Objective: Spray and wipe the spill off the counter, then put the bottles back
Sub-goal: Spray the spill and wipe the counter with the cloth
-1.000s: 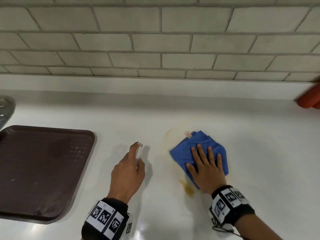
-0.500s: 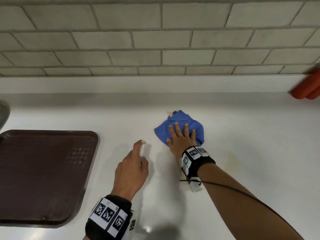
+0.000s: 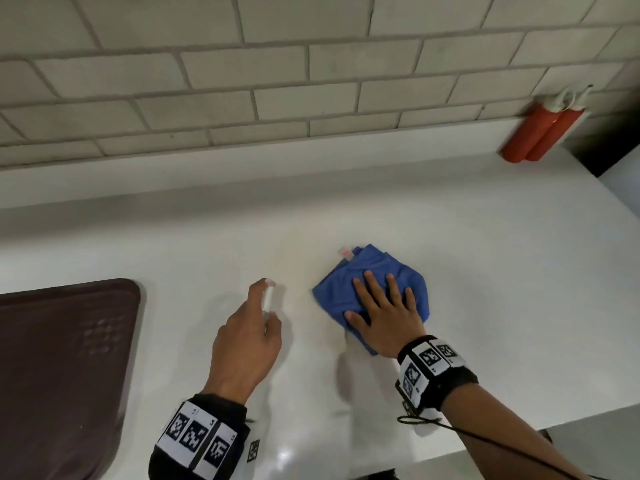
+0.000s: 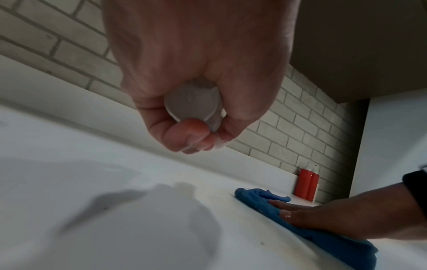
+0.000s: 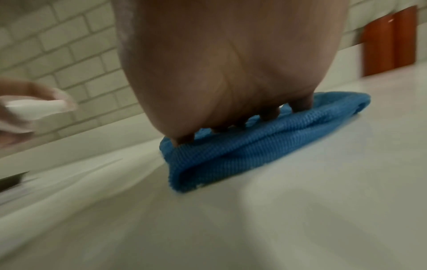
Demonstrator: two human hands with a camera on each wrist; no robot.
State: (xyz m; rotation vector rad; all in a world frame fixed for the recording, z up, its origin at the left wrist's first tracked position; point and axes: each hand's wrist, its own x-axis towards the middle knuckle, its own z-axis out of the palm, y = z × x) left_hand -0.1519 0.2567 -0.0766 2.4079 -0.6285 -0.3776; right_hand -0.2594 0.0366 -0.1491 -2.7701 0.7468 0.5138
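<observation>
My left hand (image 3: pixel 247 336) grips a small clear spray bottle (image 3: pixel 267 299) above the white counter (image 3: pixel 485 254), index finger on its top; the left wrist view shows the bottle's round base (image 4: pixel 193 102) inside my curled fingers. My right hand (image 3: pixel 384 311) lies flat with spread fingers on a folded blue cloth (image 3: pixel 341 282), pressing it onto the counter to the right of the bottle. The cloth (image 5: pixel 254 144) bunches under my fingertips in the right wrist view. No yellow spill shows around the cloth. Two red squeeze bottles (image 3: pixel 535 133) stand at the back right against the wall.
A dark brown tray (image 3: pixel 62 358) lies on the counter at the left. A grey brick wall (image 3: pixel 311 71) backs the counter. The counter's right end (image 3: pixel 620 199) and front edge (image 3: pixel 502 434) are close to my right arm.
My right hand pushed the cloth away over the yellow streak, then drew it back toward me and to the right; the streak no longer shows. My left hand kept holding the spray bottle.
</observation>
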